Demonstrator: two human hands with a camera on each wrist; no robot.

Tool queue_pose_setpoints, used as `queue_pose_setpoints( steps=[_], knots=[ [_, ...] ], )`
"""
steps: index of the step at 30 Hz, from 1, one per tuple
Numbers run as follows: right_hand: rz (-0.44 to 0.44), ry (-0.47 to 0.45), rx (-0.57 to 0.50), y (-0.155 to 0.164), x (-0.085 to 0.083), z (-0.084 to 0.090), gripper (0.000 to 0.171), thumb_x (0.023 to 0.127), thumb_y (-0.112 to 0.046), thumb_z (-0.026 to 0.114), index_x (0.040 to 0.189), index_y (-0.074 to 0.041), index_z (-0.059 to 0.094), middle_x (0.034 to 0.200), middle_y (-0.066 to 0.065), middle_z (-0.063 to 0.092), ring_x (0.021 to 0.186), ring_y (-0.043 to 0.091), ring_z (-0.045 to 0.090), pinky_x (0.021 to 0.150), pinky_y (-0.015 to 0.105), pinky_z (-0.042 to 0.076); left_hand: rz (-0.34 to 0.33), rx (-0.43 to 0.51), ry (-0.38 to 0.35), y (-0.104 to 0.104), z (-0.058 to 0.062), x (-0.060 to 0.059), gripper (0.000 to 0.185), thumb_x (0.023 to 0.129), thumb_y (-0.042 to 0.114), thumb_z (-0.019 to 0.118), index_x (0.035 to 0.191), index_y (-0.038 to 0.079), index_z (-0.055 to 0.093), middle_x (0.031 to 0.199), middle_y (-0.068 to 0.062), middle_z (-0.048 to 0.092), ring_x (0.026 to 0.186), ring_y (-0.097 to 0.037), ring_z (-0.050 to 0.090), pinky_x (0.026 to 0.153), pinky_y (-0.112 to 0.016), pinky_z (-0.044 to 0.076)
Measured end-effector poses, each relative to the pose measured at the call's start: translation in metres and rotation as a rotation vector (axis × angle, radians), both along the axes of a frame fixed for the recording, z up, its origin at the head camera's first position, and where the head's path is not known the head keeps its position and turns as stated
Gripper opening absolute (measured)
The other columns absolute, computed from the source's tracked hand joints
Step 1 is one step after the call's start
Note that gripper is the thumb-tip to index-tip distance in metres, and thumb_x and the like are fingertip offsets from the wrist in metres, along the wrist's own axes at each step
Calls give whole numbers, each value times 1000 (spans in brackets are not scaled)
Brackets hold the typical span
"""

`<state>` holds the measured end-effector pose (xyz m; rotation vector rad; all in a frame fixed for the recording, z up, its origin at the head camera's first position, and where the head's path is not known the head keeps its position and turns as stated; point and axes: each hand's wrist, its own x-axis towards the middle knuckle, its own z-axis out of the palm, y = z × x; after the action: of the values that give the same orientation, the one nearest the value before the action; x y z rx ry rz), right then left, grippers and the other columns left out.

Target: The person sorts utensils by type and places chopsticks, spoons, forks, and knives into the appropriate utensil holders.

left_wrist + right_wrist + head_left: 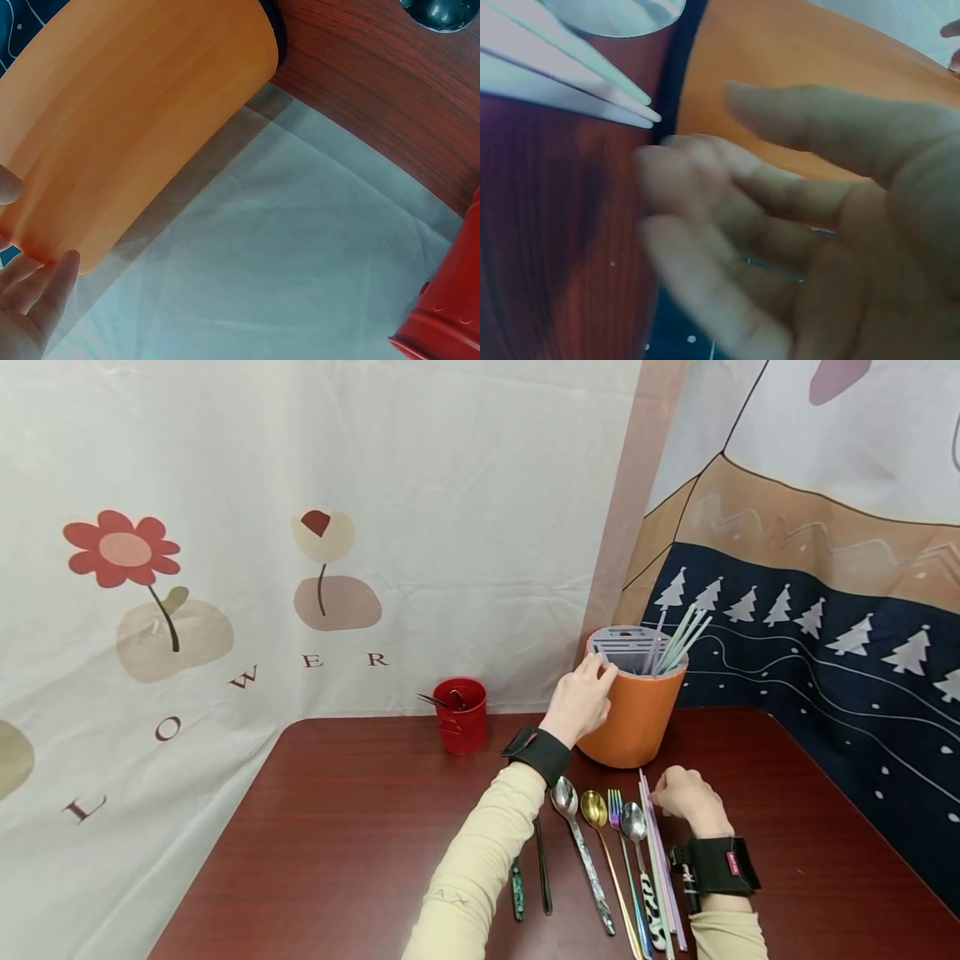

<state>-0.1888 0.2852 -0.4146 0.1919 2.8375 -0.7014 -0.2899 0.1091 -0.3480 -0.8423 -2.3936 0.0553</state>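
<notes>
A round orange utensil holder [636, 718] with a grey slotted insert stands near the far right corner of the dark red-brown wooden table [360, 835], with several pale pastel chopsticks [678, 643] leaning out of it. The left hand [581, 700] rests against the holder's left side at the rim, its fingers curved over the top edge; the left wrist view shows fingertips [45, 281] touching the orange wall. The right hand [684, 795] lies on the table just in front of the holder, fingers loosely curled beside the tips of a pair of lilac and pale green chopsticks [660, 852]; whether it pinches them cannot be told. Left of those lie a row of cutlery: a silver spoon with a patterned handle [641, 860], a rainbow-coloured fork [626, 860], a gold spoon [603, 843], a silver spoon with a marbled handle [581, 847], and a dark chopstick [542, 868]. A small red cup [461, 715] stands further left, near the flower-printed cloth backdrop [300, 527].
</notes>
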Motion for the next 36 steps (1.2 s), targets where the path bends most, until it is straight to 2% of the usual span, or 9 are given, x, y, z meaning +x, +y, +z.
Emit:
queue_pose_setpoints(
  steps=[3, 8, 16, 24, 36],
  knots=[
    [16, -64, -47, -1, 3, -4, 11, 83, -8, 62, 75, 0, 60, 65, 10, 60, 59, 19, 56, 53, 30, 45, 6, -11, 15, 0, -1, -1, 40, 91, 29, 55, 129, 18, 52, 132, -3, 54, 129, -15, 50, 83, -20, 53],
    [23, -117, -126, -1, 5, -11, 10, 78, 0, 62, 74, 1, 52, 61, 9, 57, 53, 17, 57, 50, 28, 48, 11, -18, 36, 1, -2, -1, 40, 91, 30, 55, 129, 19, 52, 131, -3, 54, 127, -14, 51, 81, -19, 53],
    [5, -121, -111, -4, 6, -15, 18, 70, 0, 63, 79, 1, 47, 56, 8, 56, 47, 15, 55, 47, 26, 46, 2, -8, 28, 1, -2, -1, 40, 91, 29, 55, 129, 18, 52, 131, -3, 54, 127, -14, 51, 80, -19, 54],
    [-23, -110, -14, -9, 7, -12, 15, 70, -5, 62, 77, -2, 48, 59, 8, 60, 49, 17, 58, 51, 30, 43, 3, -8, 21, 1, -1, 0, 40, 91, 29, 55, 129, 18, 52, 132, -4, 54, 127, -14, 51, 83, -20, 53],
    [-73, -158, -31, -10, 7, -13, 16, 75, -12, 62, 76, -3, 48, 58, 7, 58, 48, 15, 57, 51, 29, 42, 9, -15, 2, 2, -1, -1, 40, 92, 29, 54, 130, 19, 51, 131, -2, 52, 126, -13, 50, 81, -19, 53]
  ],
)
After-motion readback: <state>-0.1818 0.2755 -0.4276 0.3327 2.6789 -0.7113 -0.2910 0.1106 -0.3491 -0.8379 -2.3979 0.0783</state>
